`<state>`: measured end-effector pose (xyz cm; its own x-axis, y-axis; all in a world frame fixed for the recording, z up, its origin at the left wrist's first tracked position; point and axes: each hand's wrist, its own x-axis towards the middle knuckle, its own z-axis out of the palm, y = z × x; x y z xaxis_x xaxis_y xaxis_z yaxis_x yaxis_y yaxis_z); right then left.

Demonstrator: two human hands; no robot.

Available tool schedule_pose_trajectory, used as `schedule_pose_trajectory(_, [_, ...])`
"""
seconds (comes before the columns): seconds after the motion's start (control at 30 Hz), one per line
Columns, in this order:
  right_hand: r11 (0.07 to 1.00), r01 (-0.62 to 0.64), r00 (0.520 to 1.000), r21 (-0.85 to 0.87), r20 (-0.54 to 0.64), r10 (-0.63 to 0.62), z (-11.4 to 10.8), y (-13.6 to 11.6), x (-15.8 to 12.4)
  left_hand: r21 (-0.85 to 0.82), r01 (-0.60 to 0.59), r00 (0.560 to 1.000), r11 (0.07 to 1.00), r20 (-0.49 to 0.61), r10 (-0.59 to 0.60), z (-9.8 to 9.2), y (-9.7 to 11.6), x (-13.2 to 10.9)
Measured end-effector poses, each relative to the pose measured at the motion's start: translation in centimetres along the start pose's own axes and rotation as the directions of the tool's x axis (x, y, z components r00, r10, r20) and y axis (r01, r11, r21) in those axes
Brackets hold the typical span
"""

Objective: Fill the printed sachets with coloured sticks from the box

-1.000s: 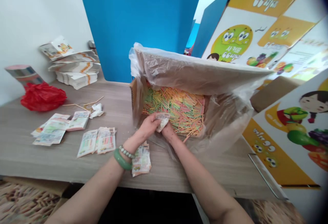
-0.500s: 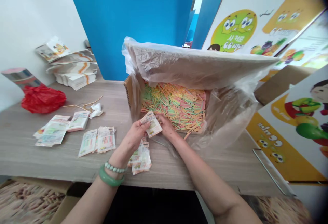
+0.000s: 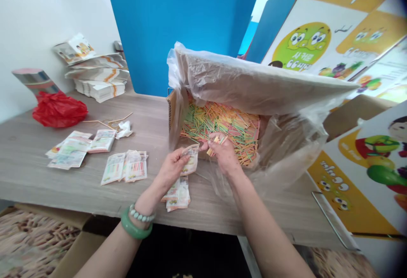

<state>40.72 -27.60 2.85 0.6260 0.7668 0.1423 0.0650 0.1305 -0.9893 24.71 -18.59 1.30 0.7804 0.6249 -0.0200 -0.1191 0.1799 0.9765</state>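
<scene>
My left hand [image 3: 172, 166], closed, grips a small printed packet [image 3: 191, 159] by its edge, just in front of the box. My right hand [image 3: 224, 154] pinches a little bunch of thin coloured sticks [image 3: 217, 140] at the near rim of the carton. Behind it, the cardboard box [image 3: 172, 116] is lined with clear plastic [image 3: 232, 82] and holds a heap of loose sticks [image 3: 219, 121] in orange, green, pink and yellow. Below my left hand, a few printed packets [image 3: 178, 197] overlap on the table.
More packets [image 3: 135, 166] and a further pile of packets [image 3: 68, 150] lie on the table [image 3: 133, 210] at left. A red plastic bag [image 3: 60, 109], crumpled tissue [image 3: 124, 129] and stacked flat cartons [image 3: 100, 85] sit behind them. Printed cartons [image 3: 365, 163] stand at right.
My right hand has moved from beside the packet to the right and now shows a bunch of sticks in its fingers. The packet in my left hand has turned more upright. The view has shifted slightly.
</scene>
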Motion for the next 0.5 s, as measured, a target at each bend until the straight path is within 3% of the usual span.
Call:
schedule_pose_trajectory(0.1, [0.984, 0.036, 0.998, -0.176, -0.050, -0.046, 0.5, 2.6, 0.3, -0.077, 0.061, 0.996, 0.995, -0.054, -0.066, -0.1, 0.0, 0.0])
schedule_pose_trajectory(0.2, [0.943, 0.039, 0.999, -0.330, -0.017, -0.047, 1.1, 5.4, 0.9, -0.166, 0.147, 0.985, 0.975, -0.066, -0.159, 0.0, 0.2, -0.1])
schedule_pose_trajectory(0.33, [0.961, 0.025, 0.999, -0.275, -0.017, -0.031, 1.3, 6.9, 1.3, -0.218, 0.212, 0.973, 0.953, -0.047, -0.227, 0.2, 0.5, -0.4])
schedule_pose_trajectory(0.5, [0.984, 0.030, 0.999, -0.177, -0.021, -0.035, 0.5, 7.3, 1.4, -0.206, 0.218, 0.973, 0.954, -0.032, -0.229, 0.1, 0.7, -0.9])
